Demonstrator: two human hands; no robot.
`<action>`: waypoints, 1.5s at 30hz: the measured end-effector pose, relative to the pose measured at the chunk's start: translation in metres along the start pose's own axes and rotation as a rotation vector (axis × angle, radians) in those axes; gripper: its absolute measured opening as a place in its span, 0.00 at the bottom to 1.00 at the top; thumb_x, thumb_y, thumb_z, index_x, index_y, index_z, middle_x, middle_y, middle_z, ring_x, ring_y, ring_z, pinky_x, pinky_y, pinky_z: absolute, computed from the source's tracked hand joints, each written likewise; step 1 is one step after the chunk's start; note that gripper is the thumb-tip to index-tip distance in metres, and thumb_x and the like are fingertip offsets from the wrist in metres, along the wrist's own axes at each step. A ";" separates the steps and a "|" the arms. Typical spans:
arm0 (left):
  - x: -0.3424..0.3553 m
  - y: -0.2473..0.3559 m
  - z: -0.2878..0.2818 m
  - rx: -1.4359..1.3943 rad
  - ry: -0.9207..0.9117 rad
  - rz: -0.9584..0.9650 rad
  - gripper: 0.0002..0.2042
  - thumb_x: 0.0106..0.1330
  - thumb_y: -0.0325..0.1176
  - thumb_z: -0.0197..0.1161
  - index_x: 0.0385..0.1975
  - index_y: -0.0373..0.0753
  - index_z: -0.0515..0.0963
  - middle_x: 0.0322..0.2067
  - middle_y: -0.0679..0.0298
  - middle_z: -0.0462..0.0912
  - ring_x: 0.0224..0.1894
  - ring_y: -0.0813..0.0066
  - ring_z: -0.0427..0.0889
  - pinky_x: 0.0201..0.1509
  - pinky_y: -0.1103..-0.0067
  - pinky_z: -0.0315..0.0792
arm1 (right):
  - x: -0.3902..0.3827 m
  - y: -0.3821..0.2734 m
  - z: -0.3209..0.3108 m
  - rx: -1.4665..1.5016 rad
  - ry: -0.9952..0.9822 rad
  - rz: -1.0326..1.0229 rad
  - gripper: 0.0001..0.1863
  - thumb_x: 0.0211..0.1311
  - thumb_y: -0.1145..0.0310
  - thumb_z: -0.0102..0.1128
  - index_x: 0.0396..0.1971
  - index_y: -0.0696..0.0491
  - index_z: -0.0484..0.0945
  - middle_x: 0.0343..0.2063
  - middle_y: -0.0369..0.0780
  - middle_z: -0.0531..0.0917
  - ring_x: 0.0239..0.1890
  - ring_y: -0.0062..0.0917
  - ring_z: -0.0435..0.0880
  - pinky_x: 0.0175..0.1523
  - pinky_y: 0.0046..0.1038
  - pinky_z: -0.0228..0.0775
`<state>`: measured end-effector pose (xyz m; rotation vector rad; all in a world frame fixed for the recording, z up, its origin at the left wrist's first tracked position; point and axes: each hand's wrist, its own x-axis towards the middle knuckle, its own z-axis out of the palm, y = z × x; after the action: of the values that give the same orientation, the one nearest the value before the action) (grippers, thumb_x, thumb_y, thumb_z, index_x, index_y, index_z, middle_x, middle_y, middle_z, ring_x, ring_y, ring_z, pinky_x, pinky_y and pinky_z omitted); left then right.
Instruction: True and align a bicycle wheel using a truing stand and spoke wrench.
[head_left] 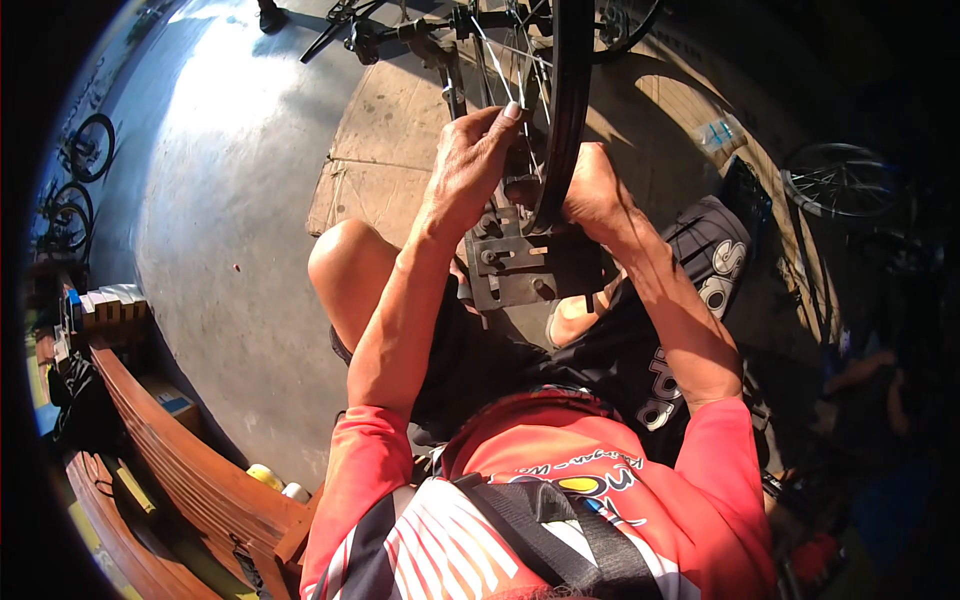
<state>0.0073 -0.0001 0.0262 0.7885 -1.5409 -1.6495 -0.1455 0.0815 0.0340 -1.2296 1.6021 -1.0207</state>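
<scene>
**Both hands busy at a bike wheel**

So the left hand (468, 170) is up at the spokes (489, 48), thumb and fingers drawn in together. Can't tell if it's actually pinching one. The right hand (597, 195) is on the other side of the tire (572, 95), curled in close to it, but its fingertips are hidden, so no idea what they're clamped on, if anything.

The wheel itself is upright between the two hands, set at a dark metal stand (530, 288) with a slotted plate, and the plate sits between the person's knees. Under that there's flattened cardboard (375, 150) on a smooth grey floor (225, 335).

Further out, a spare wheel (842, 182) is off to the right, with a small clear-and-blue packet (718, 135) nearer in. Way over left are parked bikes (92, 150), plus some small boxes (112, 308) below them.
</scene>
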 end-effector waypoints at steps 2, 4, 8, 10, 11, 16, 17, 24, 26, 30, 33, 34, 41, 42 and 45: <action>-0.001 -0.005 -0.003 0.385 0.274 0.093 0.18 0.72 0.42 0.63 0.38 0.27 0.80 0.31 0.55 0.86 0.34 0.72 0.83 0.40 0.72 0.76 | -0.009 -0.007 -0.010 0.383 0.046 -0.037 0.18 0.50 0.67 0.79 0.31 0.64 0.82 0.24 0.40 0.86 0.22 0.18 0.83 0.28 0.22 0.77; -0.004 -0.015 0.000 0.483 0.350 0.145 0.19 0.72 0.43 0.62 0.38 0.27 0.80 0.30 0.51 0.85 0.35 0.67 0.85 0.40 0.71 0.75 | -0.015 -0.009 -0.017 0.458 0.090 -0.170 0.18 0.55 0.69 0.76 0.40 0.66 0.82 0.29 0.41 0.87 0.28 0.19 0.86 0.32 0.22 0.82; -0.003 -0.026 -0.002 0.212 -0.026 0.072 0.18 0.73 0.40 0.61 0.33 0.27 0.77 0.23 0.59 0.81 0.27 0.75 0.74 0.34 0.74 0.71 | -0.021 0.013 -0.013 0.295 0.084 0.016 0.18 0.57 0.72 0.74 0.43 0.67 0.82 0.33 0.43 0.88 0.33 0.20 0.86 0.37 0.19 0.80; -0.003 -0.025 -0.003 0.150 -0.010 0.097 0.17 0.73 0.40 0.60 0.33 0.27 0.77 0.22 0.60 0.78 0.27 0.78 0.71 0.33 0.73 0.70 | -0.018 0.028 -0.003 0.284 0.085 0.006 0.13 0.60 0.74 0.68 0.41 0.68 0.82 0.32 0.42 0.87 0.31 0.18 0.84 0.35 0.19 0.78; -0.002 -0.023 -0.004 0.134 -0.017 0.077 0.18 0.73 0.40 0.61 0.33 0.26 0.77 0.22 0.60 0.78 0.27 0.79 0.71 0.33 0.73 0.70 | -0.017 0.034 0.001 0.379 0.043 -0.022 0.11 0.61 0.75 0.66 0.40 0.67 0.82 0.31 0.41 0.87 0.30 0.18 0.84 0.34 0.20 0.78; -0.004 -0.008 -0.001 0.012 -0.055 0.004 0.17 0.73 0.39 0.61 0.38 0.26 0.78 0.27 0.67 0.78 0.31 0.83 0.70 0.35 0.78 0.69 | -0.015 0.047 -0.001 0.933 -0.209 0.116 0.08 0.67 0.77 0.58 0.41 0.65 0.80 0.36 0.44 0.87 0.34 0.27 0.88 0.38 0.27 0.85; -0.004 -0.007 -0.001 -0.040 -0.056 0.007 0.16 0.73 0.39 0.61 0.38 0.27 0.78 0.27 0.67 0.78 0.31 0.84 0.70 0.35 0.79 0.69 | -0.015 0.047 -0.004 1.036 -0.316 0.109 0.10 0.67 0.78 0.59 0.46 0.63 0.78 0.39 0.45 0.87 0.37 0.29 0.89 0.41 0.30 0.86; -0.005 -0.009 0.001 -0.018 -0.031 0.006 0.15 0.74 0.38 0.61 0.37 0.28 0.80 0.26 0.68 0.78 0.29 0.84 0.70 0.34 0.79 0.68 | -0.012 0.036 -0.003 0.733 -0.201 0.147 0.10 0.57 0.77 0.69 0.39 0.61 0.82 0.30 0.38 0.87 0.29 0.20 0.85 0.30 0.22 0.78; -0.004 -0.009 0.001 0.004 -0.016 -0.026 0.15 0.73 0.37 0.61 0.37 0.27 0.80 0.26 0.68 0.79 0.30 0.83 0.70 0.34 0.79 0.69 | -0.011 0.031 -0.003 0.571 -0.141 0.100 0.08 0.55 0.76 0.69 0.35 0.62 0.82 0.27 0.38 0.86 0.27 0.18 0.83 0.28 0.22 0.75; -0.006 -0.003 0.002 0.087 -0.006 -0.005 0.16 0.73 0.37 0.61 0.38 0.25 0.80 0.27 0.66 0.81 0.30 0.82 0.73 0.36 0.77 0.71 | -0.003 0.021 0.000 0.193 -0.066 0.083 0.08 0.50 0.74 0.72 0.26 0.63 0.82 0.21 0.39 0.84 0.25 0.16 0.79 0.24 0.25 0.71; -0.007 0.000 0.002 0.166 -0.008 0.001 0.16 0.73 0.37 0.61 0.39 0.24 0.80 0.28 0.65 0.83 0.29 0.82 0.75 0.32 0.76 0.73 | 0.007 0.019 0.004 -0.014 0.004 0.038 0.22 0.43 0.61 0.78 0.27 0.67 0.82 0.19 0.44 0.83 0.24 0.20 0.81 0.24 0.29 0.73; -0.008 -0.001 0.003 0.082 -0.002 -0.016 0.15 0.73 0.36 0.61 0.39 0.25 0.80 0.27 0.62 0.83 0.28 0.81 0.77 0.26 0.76 0.74 | 0.009 0.020 0.005 -0.163 0.034 -0.027 0.27 0.41 0.56 0.79 0.26 0.68 0.82 0.19 0.46 0.83 0.24 0.22 0.81 0.25 0.31 0.74; -0.006 0.006 0.005 0.237 0.015 0.020 0.13 0.72 0.34 0.61 0.36 0.27 0.81 0.22 0.58 0.82 0.27 0.74 0.81 0.29 0.73 0.77 | 0.022 0.030 0.004 -0.539 0.079 -0.176 0.32 0.42 0.48 0.79 0.18 0.68 0.80 0.17 0.46 0.82 0.23 0.24 0.82 0.31 0.34 0.76; -0.005 0.010 0.007 0.323 0.042 0.023 0.13 0.71 0.34 0.62 0.35 0.27 0.82 0.21 0.56 0.83 0.25 0.70 0.82 0.31 0.71 0.77 | 0.022 0.031 0.004 -0.525 0.071 -0.160 0.31 0.43 0.49 0.79 0.18 0.68 0.79 0.17 0.45 0.82 0.23 0.23 0.82 0.31 0.33 0.76; -0.001 0.023 0.016 0.612 0.251 0.324 0.13 0.67 0.25 0.58 0.50 0.32 0.79 0.47 0.47 0.83 0.46 0.50 0.83 0.54 0.65 0.76 | 0.016 0.033 0.004 -0.275 0.183 -0.262 0.16 0.51 0.65 0.70 0.28 0.65 0.82 0.21 0.39 0.83 0.25 0.18 0.82 0.31 0.26 0.76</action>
<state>-0.0033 0.0093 0.0503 0.9499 -1.8876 -0.8094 -0.1534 0.0714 -0.0010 -1.6034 1.8003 -1.1288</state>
